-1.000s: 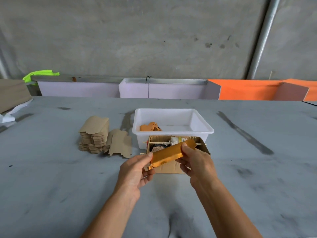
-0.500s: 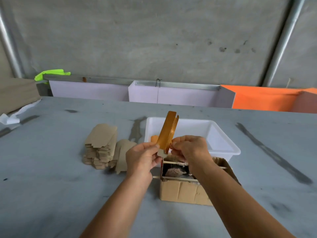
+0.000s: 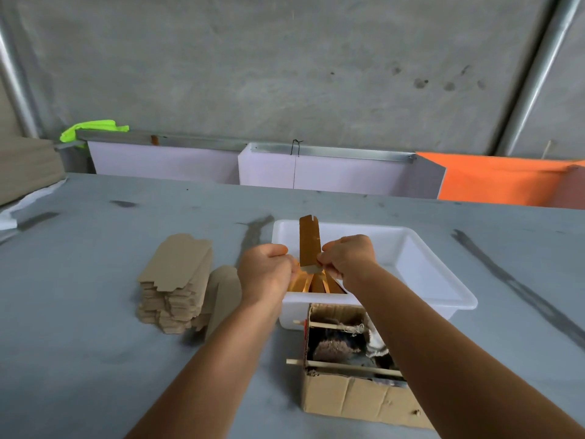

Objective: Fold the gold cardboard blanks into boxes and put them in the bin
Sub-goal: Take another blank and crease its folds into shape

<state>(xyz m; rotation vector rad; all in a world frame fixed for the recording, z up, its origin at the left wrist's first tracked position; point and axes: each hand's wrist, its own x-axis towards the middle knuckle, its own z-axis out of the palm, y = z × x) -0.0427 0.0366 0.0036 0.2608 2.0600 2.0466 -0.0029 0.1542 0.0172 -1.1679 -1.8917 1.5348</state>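
Blank stack (image 3: 177,280) left of the hands, still tall: plenty left to fold. Left hand (image 3: 266,274) and right hand (image 3: 346,259) both pinching the lower end of one gold blank (image 3: 309,245), held upright between them over the bin (image 3: 443,289); fold mid-way, not yet a box. Gold pieces (image 3: 311,285) already in bin under the hands, so some done. Open carton (image 3: 354,394) with sticks and brushes below right forearm, touching bin; not blocking. All on grey table (image 3: 95,359).
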